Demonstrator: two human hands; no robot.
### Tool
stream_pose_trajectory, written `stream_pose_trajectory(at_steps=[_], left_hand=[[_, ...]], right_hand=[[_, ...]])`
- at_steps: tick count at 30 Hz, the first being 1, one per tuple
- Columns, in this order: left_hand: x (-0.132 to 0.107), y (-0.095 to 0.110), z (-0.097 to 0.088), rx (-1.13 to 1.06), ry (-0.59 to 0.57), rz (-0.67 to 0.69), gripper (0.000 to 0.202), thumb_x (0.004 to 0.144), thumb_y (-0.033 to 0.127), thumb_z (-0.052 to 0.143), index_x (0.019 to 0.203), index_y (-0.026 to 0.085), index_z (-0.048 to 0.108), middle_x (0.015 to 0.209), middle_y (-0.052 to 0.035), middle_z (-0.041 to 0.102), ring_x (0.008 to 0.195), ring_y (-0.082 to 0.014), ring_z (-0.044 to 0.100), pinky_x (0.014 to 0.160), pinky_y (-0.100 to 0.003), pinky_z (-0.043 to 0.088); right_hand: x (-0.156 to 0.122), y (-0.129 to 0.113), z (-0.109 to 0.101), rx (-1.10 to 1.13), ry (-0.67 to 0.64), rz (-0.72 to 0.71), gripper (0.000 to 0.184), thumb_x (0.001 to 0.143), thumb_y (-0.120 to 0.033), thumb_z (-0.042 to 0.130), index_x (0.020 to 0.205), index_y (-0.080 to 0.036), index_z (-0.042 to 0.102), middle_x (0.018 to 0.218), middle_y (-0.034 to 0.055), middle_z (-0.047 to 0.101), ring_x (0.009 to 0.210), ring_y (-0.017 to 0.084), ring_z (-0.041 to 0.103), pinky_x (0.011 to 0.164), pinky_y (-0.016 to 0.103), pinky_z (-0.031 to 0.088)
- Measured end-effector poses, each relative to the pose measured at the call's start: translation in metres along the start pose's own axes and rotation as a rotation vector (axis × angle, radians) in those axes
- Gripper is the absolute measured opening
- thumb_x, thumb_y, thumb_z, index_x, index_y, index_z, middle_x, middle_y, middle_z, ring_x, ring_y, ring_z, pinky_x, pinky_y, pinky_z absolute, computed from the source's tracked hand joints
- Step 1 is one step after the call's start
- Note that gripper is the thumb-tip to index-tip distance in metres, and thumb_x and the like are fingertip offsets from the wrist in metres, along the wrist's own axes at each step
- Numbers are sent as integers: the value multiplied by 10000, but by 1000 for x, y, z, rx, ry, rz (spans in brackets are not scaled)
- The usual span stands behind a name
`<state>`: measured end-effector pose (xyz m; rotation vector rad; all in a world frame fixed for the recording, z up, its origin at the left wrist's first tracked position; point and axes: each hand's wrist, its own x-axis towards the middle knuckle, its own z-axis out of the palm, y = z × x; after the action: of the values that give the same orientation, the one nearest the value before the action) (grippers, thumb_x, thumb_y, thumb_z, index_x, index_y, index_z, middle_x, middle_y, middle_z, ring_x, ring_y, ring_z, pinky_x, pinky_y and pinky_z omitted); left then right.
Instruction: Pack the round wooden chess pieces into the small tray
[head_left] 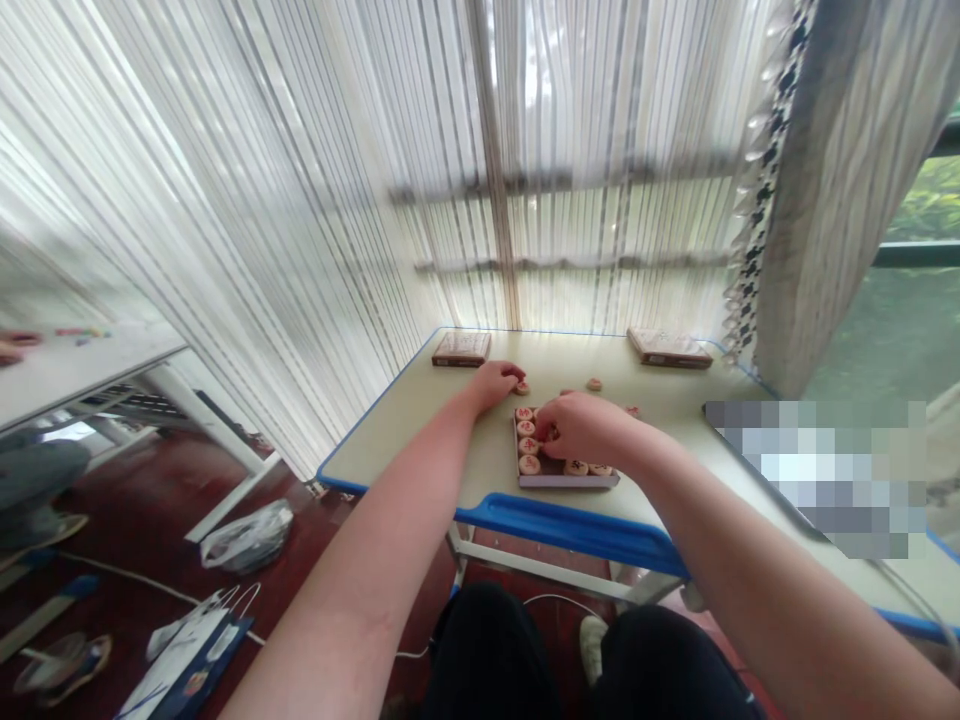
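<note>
The left hand (496,382) has its fingertips at one xiangqi piece (523,389) on the table (390,440); the right hand (576,422) bends into one open box (566,482), where I count at least six pieces (529,465). Whether either hand grips anything, I can't tell. Two flat cases (461,348) lie behind.

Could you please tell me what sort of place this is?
Probably a classroom or activity room, though I cannot be sure. A small desk with blue edging stands by a curtain, and a second table stands off to the left.
</note>
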<state>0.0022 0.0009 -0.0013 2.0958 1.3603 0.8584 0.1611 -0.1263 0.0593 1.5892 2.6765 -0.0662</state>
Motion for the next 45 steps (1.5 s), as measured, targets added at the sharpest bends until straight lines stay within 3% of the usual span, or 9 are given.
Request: stream_pose_trajectory(at_steps=[10, 20, 32, 36, 38, 41, 45], left_hand=[[2, -1, 0, -14, -11, -21, 249, 722, 139, 530, 911, 133, 692, 907, -45, 708, 865, -153, 638, 838, -253, 489], [-1, 6, -3, -12, -24, -14, 253, 712, 133, 538, 908, 115, 696, 913, -61, 705, 874, -169, 633, 850, -260, 482], [0, 5, -2, -15, -28, -16, 237, 709, 132, 556, 903, 126, 692, 904, -51, 704, 870, -164, 632, 842, -257, 482], [-1, 5, -3, -20, -26, -16, 247, 715, 125, 543, 910, 133, 695, 914, -46, 706, 877, -160, 631, 858, -263, 477], [-2, 5, -3, -18, -26, -15, 251, 721, 120, 533, 911, 134, 697, 925, -47, 707, 888, -158, 630, 873, -263, 469], [-4, 7, -5, -10, -28, -18, 241, 727, 144, 541, 906, 132, 702, 915, -51, 710, 886, -164, 632, 868, -267, 468], [-8, 10, -8, -23, -90, -3, 237, 727, 264, 599, 885, 129, 713, 854, -51, 716, 860, -181, 635, 838, -271, 473]], right_hand=[[2, 10, 8, 22, 125, -35, 115, 675, -280, 574, 679, -258, 687, 773, 54, 670, 826, 240, 570, 624, 301, 413], [4, 4, 5, 14, 123, -5, 145, 687, -270, 545, 687, -238, 686, 879, 72, 634, 825, 228, 560, 620, 296, 411], [7, 6, 8, 36, 135, 12, 144, 691, -300, 559, 682, -242, 692, 858, 64, 637, 787, 211, 550, 607, 293, 397], [4, 16, 4, 143, 263, -21, 149, 721, -316, 574, 742, -252, 706, 899, 53, 636, 875, 221, 538, 720, 314, 422], [2, 30, -1, 202, 411, 25, 175, 754, -316, 555, 820, -255, 705, 965, 49, 627, 949, 229, 520, 811, 339, 415], [0, 62, -7, 198, 564, 231, 199, 771, -293, 542, 870, -233, 703, 1006, 67, 617, 988, 250, 517, 878, 392, 394], [4, 98, 4, 194, 400, 499, 212, 741, -295, 566, 845, -184, 714, 881, 109, 660, 848, 257, 577, 740, 375, 445]])
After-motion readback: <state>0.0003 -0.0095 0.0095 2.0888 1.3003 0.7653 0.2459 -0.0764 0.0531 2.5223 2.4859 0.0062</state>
